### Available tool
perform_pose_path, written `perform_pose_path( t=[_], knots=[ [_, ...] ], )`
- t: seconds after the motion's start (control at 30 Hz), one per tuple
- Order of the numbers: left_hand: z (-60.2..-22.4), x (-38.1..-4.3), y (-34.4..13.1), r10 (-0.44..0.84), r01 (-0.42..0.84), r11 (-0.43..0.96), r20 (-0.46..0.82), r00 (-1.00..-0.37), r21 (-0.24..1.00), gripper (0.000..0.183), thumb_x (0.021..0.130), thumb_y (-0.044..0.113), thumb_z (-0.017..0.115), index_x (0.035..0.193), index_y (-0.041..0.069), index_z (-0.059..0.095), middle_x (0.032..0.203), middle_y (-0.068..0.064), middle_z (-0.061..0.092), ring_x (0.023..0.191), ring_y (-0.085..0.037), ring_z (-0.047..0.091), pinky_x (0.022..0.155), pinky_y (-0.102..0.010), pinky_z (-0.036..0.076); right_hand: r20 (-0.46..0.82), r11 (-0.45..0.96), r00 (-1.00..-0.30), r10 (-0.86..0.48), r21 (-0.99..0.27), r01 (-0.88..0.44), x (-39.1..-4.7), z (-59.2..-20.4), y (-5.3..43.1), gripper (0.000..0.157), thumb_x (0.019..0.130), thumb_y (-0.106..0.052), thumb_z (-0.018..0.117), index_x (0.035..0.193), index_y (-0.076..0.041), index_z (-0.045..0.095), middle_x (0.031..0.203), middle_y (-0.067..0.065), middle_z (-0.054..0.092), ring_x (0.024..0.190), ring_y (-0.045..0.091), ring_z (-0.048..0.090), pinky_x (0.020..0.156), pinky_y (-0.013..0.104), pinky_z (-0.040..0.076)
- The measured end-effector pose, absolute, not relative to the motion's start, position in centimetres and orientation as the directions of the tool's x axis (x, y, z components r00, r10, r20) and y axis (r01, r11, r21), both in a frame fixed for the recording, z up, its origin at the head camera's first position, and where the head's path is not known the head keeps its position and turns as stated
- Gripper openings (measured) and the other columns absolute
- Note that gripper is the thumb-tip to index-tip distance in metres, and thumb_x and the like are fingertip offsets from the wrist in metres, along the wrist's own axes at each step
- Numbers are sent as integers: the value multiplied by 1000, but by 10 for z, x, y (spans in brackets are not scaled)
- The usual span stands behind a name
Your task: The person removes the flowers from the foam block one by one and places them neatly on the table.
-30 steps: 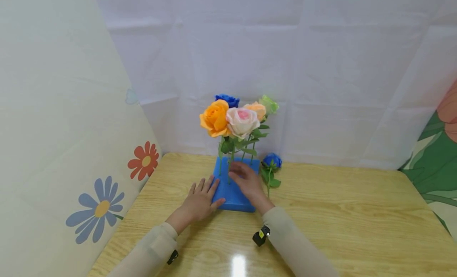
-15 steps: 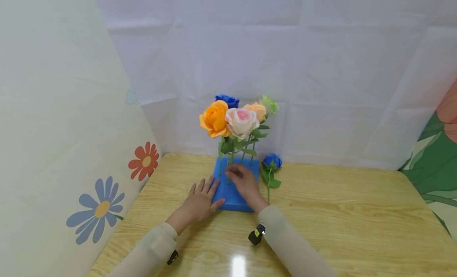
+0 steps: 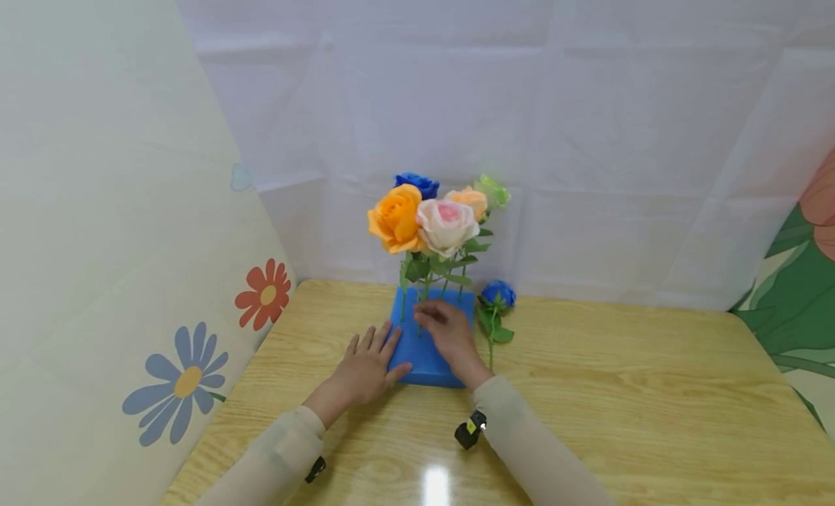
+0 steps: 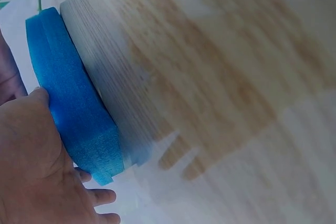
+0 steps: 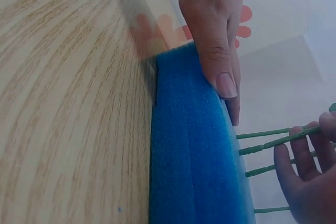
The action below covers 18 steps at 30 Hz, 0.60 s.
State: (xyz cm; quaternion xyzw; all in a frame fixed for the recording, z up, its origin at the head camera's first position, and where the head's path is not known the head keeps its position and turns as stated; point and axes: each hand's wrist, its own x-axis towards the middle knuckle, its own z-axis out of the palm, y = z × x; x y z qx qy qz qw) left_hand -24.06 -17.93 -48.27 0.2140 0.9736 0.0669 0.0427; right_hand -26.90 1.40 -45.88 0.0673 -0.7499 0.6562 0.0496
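My left hand, fingers spread, lies on the left edge of a blue foam block; the right wrist view shows its thumb along the block's top edge. My right hand pinches the green stem of a pale pink rose between thumb and fingers. That stem stands in the block. An orange rose, a blue rose, a peach rose and a light green flower stand around it, their stems also upright in the foam.
Another blue rose lies on the wooden table, just right of the block. A white cloth hangs behind the table. Left of it stands a panel with printed flowers.
My right hand has come slightly left along the pale pink rose's stem and keeps its pinch. The orange and pale pink blooms have swayed a little to the right. My left hand stays put.
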Motion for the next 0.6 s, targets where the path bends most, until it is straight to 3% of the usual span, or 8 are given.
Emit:
perform_pose_path(
  t=[0.13, 0.37, 0.6],
  knots=[
    [-476, -237, -177, 422, 409, 902, -77, -904, 142, 81, 105, 60, 34, 161, 3, 22, 167, -22, 16, 149, -52, 19, 117, -69, 16, 154, 112, -987, -33, -981, -157, -268, -454, 16, 20, 94, -20, 74, 109, -8, 76, 107, 4, 76, 97, 16, 70, 87, 36, 56],
    [-471, -240, -174, 409, 395, 907, -88, -908, 145, 79, 105, 59, 37, 161, 4, 22, 168, -21, 15, 150, -51, 18, 117, -69, 16, 213, 23, -976, -41, -977, -214, -267, -417, 28, 25, 95, -26, 74, 112, -8, 73, 106, 8, 75, 94, 21, 71, 90, 49, 57],
    [-472, -243, -175, 401, 387, 913, -110, -909, 130, 80, 105, 60, 35, 162, 6, 21, 168, -20, 13, 150, -50, 17, 117, -68, 16, 274, 66, -958, -83, -958, -280, -262, -401, 39, 22, 94, -16, 74, 113, -5, 74, 102, 11, 74, 90, 22, 73, 83, 41, 61]
  ],
)
